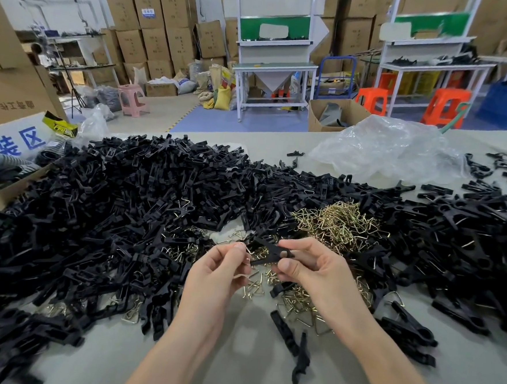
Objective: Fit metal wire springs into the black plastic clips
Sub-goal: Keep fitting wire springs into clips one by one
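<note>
left hand [220, 267]: thumb and forefinger closed tight, pinching wire spring [254, 252] | right hand [316, 268]: fingers curled around 1 black clip [272, 251] | spring touches clip's left end, between both hands | spring pile [340, 222] just behind

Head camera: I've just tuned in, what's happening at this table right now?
A person is assembling clips by hand. The right hand grips one black plastic clip above the table, while the left hand pinches a wire spring at the clip's left end. Whether the spring is seated yet cannot be told. A pile of loose springs lies just behind the hands, and a large heap of black clips spreads around it.
</note>
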A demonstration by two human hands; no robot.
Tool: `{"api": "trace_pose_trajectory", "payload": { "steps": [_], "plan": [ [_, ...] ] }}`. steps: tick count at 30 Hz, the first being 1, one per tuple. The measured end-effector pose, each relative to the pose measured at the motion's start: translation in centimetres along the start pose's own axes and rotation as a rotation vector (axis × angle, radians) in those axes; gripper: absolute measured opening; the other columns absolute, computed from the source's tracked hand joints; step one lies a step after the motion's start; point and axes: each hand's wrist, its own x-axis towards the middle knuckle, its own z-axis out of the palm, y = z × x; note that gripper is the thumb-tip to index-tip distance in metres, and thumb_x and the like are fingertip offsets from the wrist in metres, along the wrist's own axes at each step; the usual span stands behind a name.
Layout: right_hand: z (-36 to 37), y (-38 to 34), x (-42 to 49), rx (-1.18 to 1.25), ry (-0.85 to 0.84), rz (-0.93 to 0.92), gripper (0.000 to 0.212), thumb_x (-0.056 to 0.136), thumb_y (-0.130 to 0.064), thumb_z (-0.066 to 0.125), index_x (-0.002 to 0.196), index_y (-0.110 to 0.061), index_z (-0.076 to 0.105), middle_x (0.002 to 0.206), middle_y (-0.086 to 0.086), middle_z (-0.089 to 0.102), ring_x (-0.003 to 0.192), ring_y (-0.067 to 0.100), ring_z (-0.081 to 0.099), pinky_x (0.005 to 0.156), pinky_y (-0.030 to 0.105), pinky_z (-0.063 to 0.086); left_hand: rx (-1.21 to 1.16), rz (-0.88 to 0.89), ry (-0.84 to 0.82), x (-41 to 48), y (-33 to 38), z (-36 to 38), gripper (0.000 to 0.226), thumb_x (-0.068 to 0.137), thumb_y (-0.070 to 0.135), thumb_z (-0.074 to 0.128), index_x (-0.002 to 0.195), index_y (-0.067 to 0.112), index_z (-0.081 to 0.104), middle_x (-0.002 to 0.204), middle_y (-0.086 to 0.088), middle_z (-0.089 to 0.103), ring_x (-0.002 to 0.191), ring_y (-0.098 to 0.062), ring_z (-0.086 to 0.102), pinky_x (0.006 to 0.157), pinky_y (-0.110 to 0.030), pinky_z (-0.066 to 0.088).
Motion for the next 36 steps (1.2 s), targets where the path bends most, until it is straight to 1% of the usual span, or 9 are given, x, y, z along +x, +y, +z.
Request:
{"api": "trace_pose_trajectory", "payload": {
  "steps": [5, 10, 16, 20, 25, 29, 32, 34, 36],
  "plan": [
    [0.1, 0.0, -0.2, -0.059, -0.026, 0.018, 0.028, 0.083, -0.013, 0.08, 0.095, -0.038, 0.074, 0.1, -0.001, 0.079, 0.083, 0.016, 0.075, 0.077, 0.021, 0.057, -0.08, -0.014, 0.009, -0.1, 0.3, -0.1, 0.017, 0.094, 0.019, 0.064, 0.077, 0.016, 0.069, 0.074, 0.0, 0.064, 0.064, -0.009, 0.058, 0.067, -0.027, 0.049],
    [0.5, -0.1, -0.4, -0.103, -0.059, 0.026, 0.024, 0.077, -0.024, 0.082, 0.092, -0.041, 0.073, 0.098, -0.003, 0.079, 0.08, 0.013, 0.075, 0.074, 0.018, 0.055, -0.039, -0.039, -0.016, -0.3, -0.1, -0.1, 0.013, 0.091, 0.024, 0.067, 0.081, 0.016, 0.069, 0.08, -0.003, 0.066, 0.067, -0.01, 0.057, 0.063, -0.024, 0.048],
    [0.4, 0.2, -0.5, -0.135, -0.062, 0.009, 0.025, 0.073, -0.033, 0.082, 0.096, -0.032, 0.072, 0.096, -0.003, 0.079, 0.084, 0.014, 0.075, 0.077, 0.017, 0.054, -0.115, -0.088, -0.038, -0.6, -0.9, 0.8, 0.011, 0.082, 0.023, 0.071, 0.082, 0.013, 0.067, 0.073, -0.003, 0.063, 0.061, -0.011, 0.056, 0.057, -0.024, 0.047],
    [0.2, 0.2, -0.3, -0.121, -0.018, 0.001, 0.021, 0.081, -0.018, 0.082, 0.098, -0.029, 0.075, 0.095, -0.004, 0.079, 0.08, 0.011, 0.074, 0.077, 0.017, 0.054, -0.109, -0.181, -0.197, -0.5, -0.4, 0.2, 0.028, 0.082, 0.029, 0.068, 0.101, 0.009, 0.068, 0.093, -0.009, 0.071, 0.071, -0.015, 0.062, 0.066, -0.029, 0.053],
    [-0.3, -0.3, -0.4, -0.007, -0.011, -0.015, 0.026, 0.077, -0.028, 0.076, 0.103, -0.03, 0.081, 0.081, 0.008, 0.076, 0.073, 0.012, 0.068, 0.072, 0.019, 0.055, -0.177, -0.328, -0.518, -0.4, 0.3, -0.8, 0.022, 0.092, 0.033, 0.064, 0.096, 0.018, 0.079, 0.101, -0.005, 0.073, 0.078, -0.014, 0.065, 0.072, -0.031, 0.056],
    [-0.3, -0.5, -0.5, 0.064, -0.024, 0.01, 0.025, 0.078, -0.025, 0.074, 0.102, -0.025, 0.082, 0.078, 0.008, 0.074, 0.07, 0.011, 0.066, 0.068, 0.019, 0.055, -0.252, -0.334, -0.598, -0.6, 0.3, -0.7, 0.036, 0.083, 0.036, 0.077, 0.105, 0.008, 0.075, 0.099, -0.011, 0.072, 0.08, -0.018, 0.069, 0.072, -0.032, 0.059],
    [-0.4, -0.7, -0.5, 0.053, -0.028, 0.018, 0.027, 0.08, -0.025, 0.072, 0.105, -0.023, 0.081, 0.089, 0.008, 0.077, 0.077, 0.023, 0.068, 0.072, 0.027, 0.058, -0.324, -0.38, -0.596, -0.8, 0.0, -0.6, 0.052, 0.08, 0.029, 0.082, 0.12, 0.001, 0.063, 0.097, -0.018, 0.069, 0.077, -0.026, 0.071, 0.068, -0.036, 0.06],
    [-0.6, -0.6, -0.4, 0.055, -0.047, 0.029, 0.026, 0.084, -0.022, 0.069, 0.108, -0.02, 0.08, 0.105, 0.009, 0.078, 0.093, 0.041, 0.069, 0.087, 0.041, 0.059, -0.343, -0.387, -0.618, -1.0, 0.0, -0.6, 0.036, 0.086, 0.027, 0.073, 0.117, 0.007, 0.069, 0.103, -0.02, 0.069, 0.078, -0.026, 0.07, 0.068, -0.036, 0.06],
    [-0.7, -0.5, -0.4, 0.062, -0.059, 0.045, 0.026, 0.086, -0.021, 0.068, 0.109, -0.021, 0.08, 0.111, 0.009, 0.077, 0.103, 0.04, 0.069, 0.092, 0.043, 0.059, -0.354, -0.389, -0.618, -1.2, 0.0, -0.4, 0.019, 0.091, 0.025, 0.066, 0.103, 0.015, 0.076, 0.109, -0.021, 0.069, 0.079, -0.023, 0.07, 0.068, -0.033, 0.06]
  ]
}}
